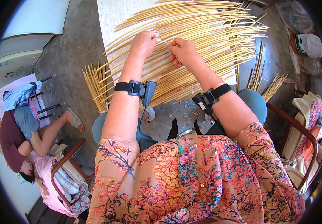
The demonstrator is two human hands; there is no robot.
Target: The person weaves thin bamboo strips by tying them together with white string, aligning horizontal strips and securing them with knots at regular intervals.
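A mat of thin yellow reeds [205, 33], tied in rows with pale thread, lies across a light wood-grain board [110, 15]. Above its left part, my left hand [143, 44] is closed in a pinch, thumb and forefinger pressed together. A short way to the right, my right hand [185, 52] pinches too, its other fingers curled. A fine white thread [165, 42] shows between the two hands, close over the reeds; its ends are hidden in my fingers. Each forearm wears a black strap with a small device.
Loose reed bundles [93, 84] stand at the mat's left, with more reeds [274, 86] at the right. Thread scraps [185, 112] litter the floor below. Chairs flank me; a person in a maroon shirt [13, 130] sits at the left. Plastic bags [310, 44] lie far right.
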